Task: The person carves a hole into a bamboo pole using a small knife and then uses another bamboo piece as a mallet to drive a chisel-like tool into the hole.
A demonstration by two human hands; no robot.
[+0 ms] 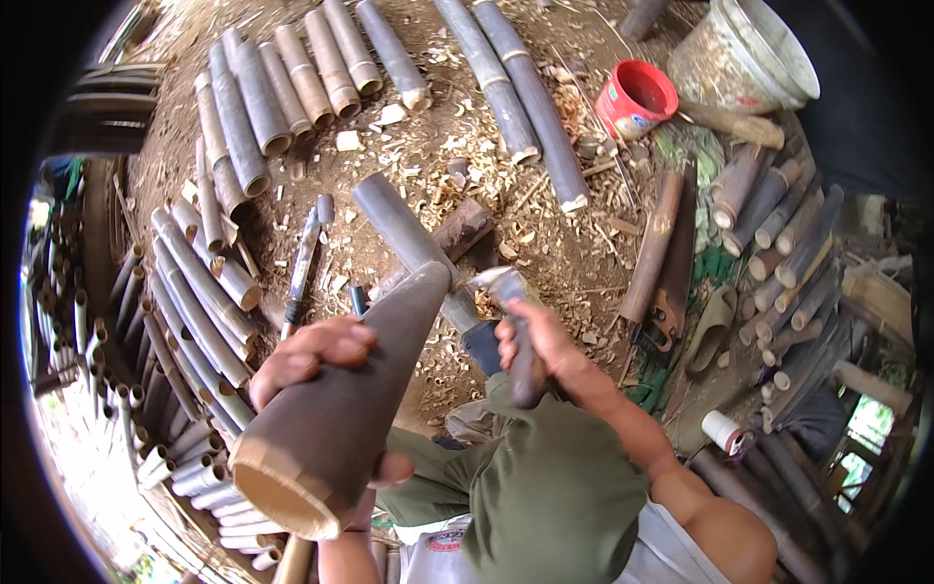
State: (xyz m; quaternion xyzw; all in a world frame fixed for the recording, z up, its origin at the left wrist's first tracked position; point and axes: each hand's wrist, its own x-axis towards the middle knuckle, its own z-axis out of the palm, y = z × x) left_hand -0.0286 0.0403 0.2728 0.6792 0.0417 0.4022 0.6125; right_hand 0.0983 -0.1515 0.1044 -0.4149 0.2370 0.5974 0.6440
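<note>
My left hand [316, 358] grips a thick dark bamboo tube [355, 389], fingers over its top and thumb by its lower edge. Its wide cut end, pale at the rim, faces me, and its far end reaches the middle of the floor. In my right hand [547, 341] is a bladed hand tool [526, 365] with a dark handle. Its metal head lies close to the tube's far end; whether they touch I cannot tell. Just beyond, another bamboo piece [394, 219] crosses a short brown log [465, 226]. A slim long-handled tool [306, 255] lies to the left.
Rows of cut bamboo [263, 97] lie at the far left, with two long poles [530, 102] at far centre. A red tub [637, 97] and a white bucket [744, 54] stand far right. A handsaw [671, 302], a sandal [713, 329] and stacked bamboo are at right. Shavings cover the dirt.
</note>
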